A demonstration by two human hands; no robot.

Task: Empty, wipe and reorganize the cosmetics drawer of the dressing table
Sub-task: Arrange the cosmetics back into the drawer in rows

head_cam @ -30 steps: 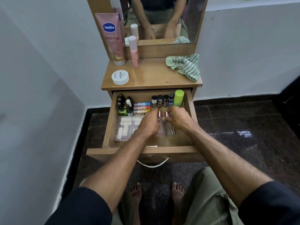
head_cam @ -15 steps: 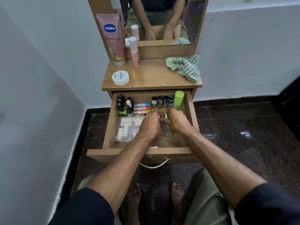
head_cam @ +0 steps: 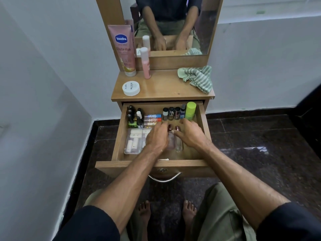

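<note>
Bare feet [head_cam: 166, 213] and olive trousers [head_cam: 218, 214] are seen at 6 o'clock on the dark floor. The drawer [head_cam: 156, 165] is pulled fully out, handle [head_cam: 165, 178] at the front.

Inside, two clear bottles [head_cam: 178, 144] with reddish caps lie side by side at centre. The left hand [head_cam: 157, 138] is laid over the left bottle, the right hand [head_cam: 192, 134] touches the right one; fingers blurred, so a real grasp cannot be told.

At 9 o'clock of the hands, a clear tray [head_cam: 134, 141] with white tubes. Toward 11, dark small bottles [head_cam: 132, 117] and lying tubes [head_cam: 152, 120]. At 12 to 1, a row of nail polish bottles [head_cam: 171, 113] and a green can [head_cam: 190, 110], upright.

Further out, on the tabletop [head_cam: 163, 89]: white jar [head_cam: 131, 88] at 11, pink tube [head_cam: 123, 49] and pink bottle [head_cam: 145, 62] behind it, striped cloth [head_cam: 198, 78] at 1. The mirror [head_cam: 173, 25] stands at 12.
</note>
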